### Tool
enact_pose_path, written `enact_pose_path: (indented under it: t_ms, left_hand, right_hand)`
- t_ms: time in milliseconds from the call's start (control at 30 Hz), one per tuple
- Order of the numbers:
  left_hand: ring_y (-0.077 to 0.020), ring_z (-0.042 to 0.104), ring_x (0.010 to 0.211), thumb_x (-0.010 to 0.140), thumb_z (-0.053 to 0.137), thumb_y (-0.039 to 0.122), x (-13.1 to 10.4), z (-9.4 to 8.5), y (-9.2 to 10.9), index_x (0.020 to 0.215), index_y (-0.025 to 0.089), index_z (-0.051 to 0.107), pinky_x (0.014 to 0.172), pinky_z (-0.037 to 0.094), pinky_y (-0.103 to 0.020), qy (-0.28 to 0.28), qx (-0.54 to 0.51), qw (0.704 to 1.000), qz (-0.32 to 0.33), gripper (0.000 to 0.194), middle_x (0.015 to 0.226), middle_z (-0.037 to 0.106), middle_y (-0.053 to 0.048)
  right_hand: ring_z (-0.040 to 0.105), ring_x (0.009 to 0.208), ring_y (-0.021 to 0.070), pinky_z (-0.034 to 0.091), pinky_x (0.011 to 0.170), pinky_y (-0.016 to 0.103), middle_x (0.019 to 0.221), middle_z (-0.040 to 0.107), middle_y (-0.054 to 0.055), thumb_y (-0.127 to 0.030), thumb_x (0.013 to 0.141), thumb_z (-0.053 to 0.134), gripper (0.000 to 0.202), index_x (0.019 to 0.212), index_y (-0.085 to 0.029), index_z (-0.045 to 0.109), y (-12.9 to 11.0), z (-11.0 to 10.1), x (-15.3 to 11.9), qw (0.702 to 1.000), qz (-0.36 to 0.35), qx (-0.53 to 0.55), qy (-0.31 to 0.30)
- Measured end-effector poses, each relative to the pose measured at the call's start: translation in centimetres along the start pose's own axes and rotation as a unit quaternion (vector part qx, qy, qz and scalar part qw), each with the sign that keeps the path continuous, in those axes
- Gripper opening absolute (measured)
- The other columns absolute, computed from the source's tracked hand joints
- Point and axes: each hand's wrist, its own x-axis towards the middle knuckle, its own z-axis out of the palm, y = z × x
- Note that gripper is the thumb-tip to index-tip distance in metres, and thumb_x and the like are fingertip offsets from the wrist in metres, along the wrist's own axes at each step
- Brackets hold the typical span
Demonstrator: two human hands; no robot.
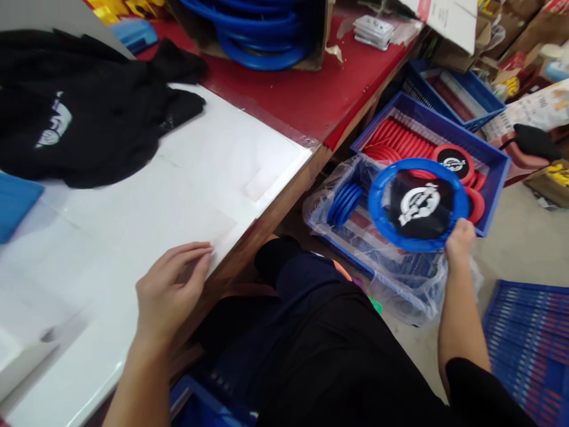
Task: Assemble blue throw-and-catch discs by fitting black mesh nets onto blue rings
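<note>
My right hand grips the rim of a fabric flying disc, holding it tilted over the bins at the right. The disc has a blue ring and a black cloth centre with a white print. Beneath it, a plastic-lined blue crate contains several blue rings. My left hand rests by the near edge of the white tabletop. Its thumb and fingertips come together, with nothing visible between them.
Black printed cloth pieces lie piled on the table. A cardboard box of blue rings stands behind on the red surface. Red rings and a red-rimmed disc fill another blue crate. More crates stand at the right.
</note>
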Motion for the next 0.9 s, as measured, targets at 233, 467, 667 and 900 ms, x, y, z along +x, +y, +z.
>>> enact_pose_path:
  t_ms: [233,467,667,900]
  left_hand:
    - [-0.0246,0.076,0.114,0.102,0.068,0.031,-0.2,0.1,-0.6,0.109,0.025,0.077,0.111,0.058,-0.042,0.002,-0.017,1.0,-0.003,0.013,0.121,0.078,-0.002]
    - [-0.0234,0.076,0.114,0.102,0.067,0.03,-0.2,-0.1,0.1,0.109,0.028,0.076,0.111,0.058,-0.042,0.002,-0.034,0.999,-0.013,0.011,0.122,0.078,0.0]
    - [-0.0242,0.076,0.116,0.101,0.066,0.03,-0.2,-0.3,0.8,0.11,0.031,0.075,0.111,0.058,-0.043,0.0,-0.032,0.999,-0.029,0.012,0.123,0.078,0.002]
    - [-0.0271,0.076,0.115,0.099,0.068,0.029,-1.2,-0.2,1.5,0.11,0.034,0.076,0.113,0.058,-0.05,0.02,-0.057,0.996,-0.059,0.015,0.121,0.079,0.0]
  right_hand:
    - [0.051,0.074,0.0189,0.039,0.075,0.034,0.078,0.054,-0.003,-0.059,0.11,0.043,0.041,0.093,-0.024,0.057,-8.1,7.3,-5.3,0.984,-0.07,-0.005,-0.162]
    - [0.053,0.063,0.0198,0.038,0.068,0.032,0.069,0.052,-0.005,-0.06,0.112,0.042,0.038,0.108,-0.026,0.06,-13.2,6.8,-7.8,0.956,-0.098,-0.036,-0.273]
    - [0.053,0.063,0.0193,0.038,0.067,0.031,0.069,0.051,-0.005,-0.059,0.112,0.04,0.039,0.108,-0.026,0.06,-15.1,6.4,-8.7,0.953,-0.101,-0.028,-0.285]
    - [0.049,0.069,0.0172,0.039,0.071,0.031,0.074,0.05,-0.004,-0.057,0.112,0.042,0.039,0.101,-0.025,0.061,-16.3,6.0,-8.5,0.96,-0.109,0.015,-0.258]
